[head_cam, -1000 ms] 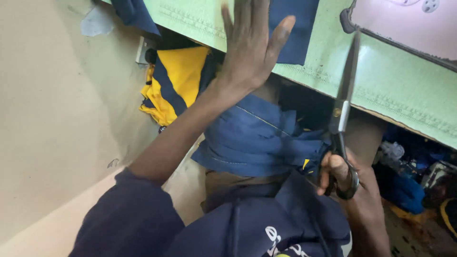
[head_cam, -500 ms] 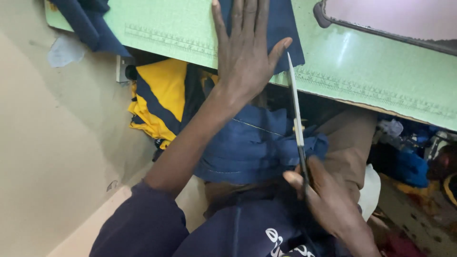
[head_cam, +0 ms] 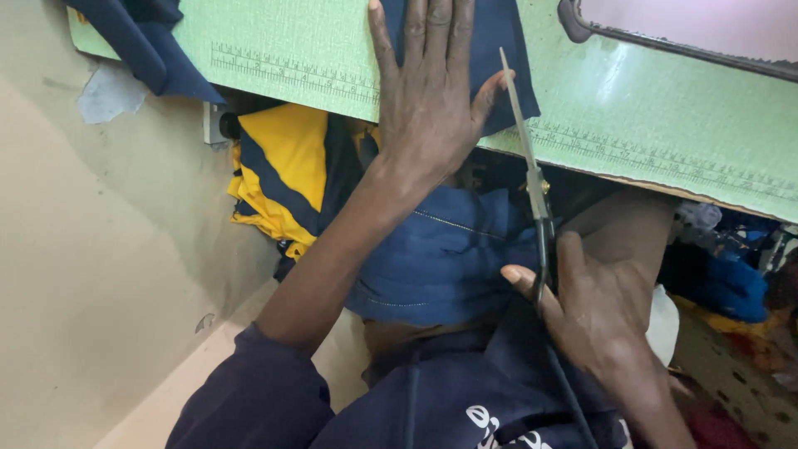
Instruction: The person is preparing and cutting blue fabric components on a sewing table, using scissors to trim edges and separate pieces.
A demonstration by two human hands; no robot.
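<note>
My left hand point(head_cam: 428, 100) lies flat, fingers spread, on a navy blue piece of cloth point(head_cam: 490, 50) that rests on the green table top point(head_cam: 283, 50). My right hand point(head_cam: 594, 312) grips the black handles of a pair of scissors point(head_cam: 532, 179). The steel blades point up and away, and their tip sits at the cloth's right edge beside my left thumb. More navy cloth point(head_cam: 440, 258) hangs off the table's near edge into my lap.
A yellow and navy garment point(head_cam: 287, 179) hangs under the table at the left. Another navy cloth point(head_cam: 145, 41) lies at the table's far left corner. A dark-rimmed machine base point(head_cam: 690, 29) stands at the upper right. Blue fabric scraps point(head_cam: 723, 278) sit low on the right.
The scissors have swung left from upright near the machine to the cloth's right edge. My left hand has stayed pressed on the cloth, and the view has shifted a little.
</note>
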